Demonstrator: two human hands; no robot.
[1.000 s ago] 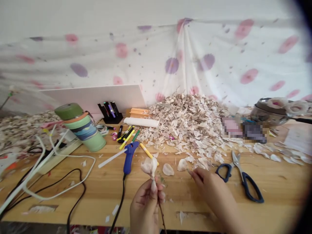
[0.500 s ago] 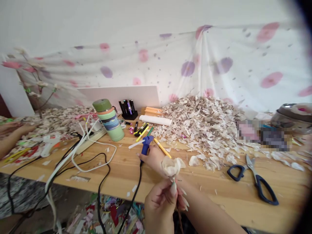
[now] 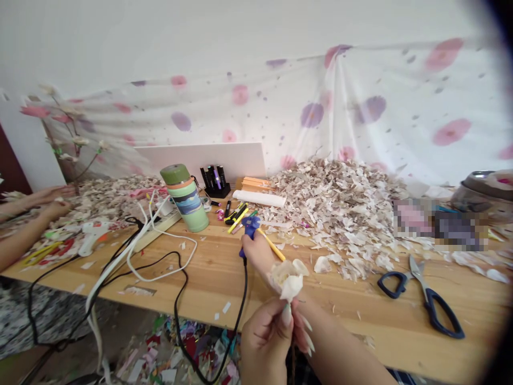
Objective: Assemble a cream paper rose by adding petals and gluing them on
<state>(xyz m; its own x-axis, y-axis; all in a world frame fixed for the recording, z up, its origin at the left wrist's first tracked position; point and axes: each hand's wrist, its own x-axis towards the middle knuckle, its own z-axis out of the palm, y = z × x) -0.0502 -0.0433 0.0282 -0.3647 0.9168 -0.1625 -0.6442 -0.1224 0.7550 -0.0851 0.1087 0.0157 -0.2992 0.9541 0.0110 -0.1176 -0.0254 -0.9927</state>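
Note:
My left hand (image 3: 270, 334) pinches the thin stem of a cream-coloured artificial flower (image 3: 292, 286) between thumb and fingertips. The bloom is cupped, with pale petals, and a lighter one folds down at its front. Beyond it, my right hand (image 3: 257, 250) is wrapped around the handle of a blue glue gun (image 3: 250, 226) over the table; a pale glue stick seems to stick out to the right. Flower and left hand partly cover my right forearm. Beside the right hand lies a yellow pen-like stick (image 3: 273, 246).
Loose dry petals (image 3: 340, 198) are heaped at the back. Scissors (image 3: 420, 291) lie at right. A green bottle (image 3: 186, 198), a power strip (image 3: 158, 231) with cables and a white glue gun (image 3: 93, 238) occupy the left. Another person's arms (image 3: 36, 219) reach in at far left.
The blue glue gun has turned in my right hand, its glue stick swinging from left to right. A pale petal now folds down at the flower's front. The view has shifted slightly left.

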